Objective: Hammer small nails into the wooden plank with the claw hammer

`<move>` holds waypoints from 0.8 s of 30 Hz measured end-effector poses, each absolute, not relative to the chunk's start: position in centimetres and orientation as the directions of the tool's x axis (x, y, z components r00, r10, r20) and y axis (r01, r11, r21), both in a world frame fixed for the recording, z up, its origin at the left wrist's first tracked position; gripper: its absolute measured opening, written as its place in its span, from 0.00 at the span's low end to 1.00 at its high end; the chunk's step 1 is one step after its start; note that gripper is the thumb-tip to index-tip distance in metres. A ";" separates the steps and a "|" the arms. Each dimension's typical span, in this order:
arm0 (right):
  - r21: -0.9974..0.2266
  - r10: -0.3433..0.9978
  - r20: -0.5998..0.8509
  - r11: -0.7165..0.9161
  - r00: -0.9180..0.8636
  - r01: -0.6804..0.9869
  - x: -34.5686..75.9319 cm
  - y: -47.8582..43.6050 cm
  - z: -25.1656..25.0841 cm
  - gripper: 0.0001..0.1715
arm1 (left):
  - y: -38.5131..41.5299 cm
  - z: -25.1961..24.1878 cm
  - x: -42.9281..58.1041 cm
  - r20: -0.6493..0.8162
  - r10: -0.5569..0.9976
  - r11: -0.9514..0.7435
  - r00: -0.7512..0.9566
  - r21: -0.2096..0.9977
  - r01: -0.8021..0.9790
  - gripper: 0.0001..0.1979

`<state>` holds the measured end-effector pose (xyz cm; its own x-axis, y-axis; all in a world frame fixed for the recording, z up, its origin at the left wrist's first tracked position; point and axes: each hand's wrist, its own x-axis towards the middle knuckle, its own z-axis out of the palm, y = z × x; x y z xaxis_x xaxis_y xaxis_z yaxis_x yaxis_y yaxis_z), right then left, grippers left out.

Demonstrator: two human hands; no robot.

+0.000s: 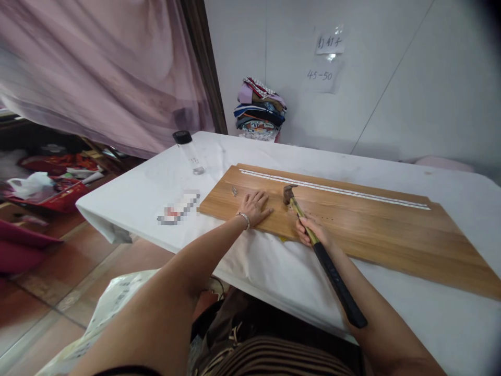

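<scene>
A long brown wooden board lies flat across the white-covered table. Flat on its left part, fingers spread, rests my left hand. My right hand is wrapped round the yellow part of a hammer, well up toward the head. The rusty hammer head is over the board, to the right of my left hand; whether it touches the wood I cannot tell. A small pile of nails sits near the board's left end. Small dark dots form a row on the wood beyond my right hand.
White strips run along the board's far side. A clear bottle with a black lid stands at the table's left, behind a blurred-out item. Folded clothes are stacked by the wall. The near table edge is before my body.
</scene>
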<state>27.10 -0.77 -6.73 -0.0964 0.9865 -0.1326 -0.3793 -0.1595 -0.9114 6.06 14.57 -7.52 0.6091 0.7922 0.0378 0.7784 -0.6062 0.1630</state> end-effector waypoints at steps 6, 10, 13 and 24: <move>-0.914 0.987 -0.126 -0.153 -0.095 -0.377 27.0 -0.8 -6.6 0.31 | 14.4 -7.3 6.1 0.034 0.791 -0.607 0.611 0.172 0.776 0.30; -0.915 0.986 -0.131 -0.159 -0.100 -0.372 27.1 -0.9 -6.5 0.30 | 14.5 -7.4 6.1 0.027 0.796 -0.600 0.604 0.169 0.782 0.30; -0.914 0.986 -0.129 -0.158 -0.101 -0.374 27.2 -0.9 -6.7 0.29 | 14.5 -7.4 6.2 0.019 0.796 -0.599 0.604 0.160 0.784 0.30; -0.913 0.988 -0.132 -0.151 -0.076 -0.379 26.9 -1.2 -6.4 0.29 | 14.6 -7.7 6.1 0.041 0.789 -0.612 0.614 0.145 0.777 0.30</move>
<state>26.92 -1.16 -6.37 -0.0760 0.9883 -0.1321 -0.3792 -0.1512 -0.9129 6.13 14.58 -7.71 0.6135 0.7886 0.0409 0.7773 -0.6122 0.1453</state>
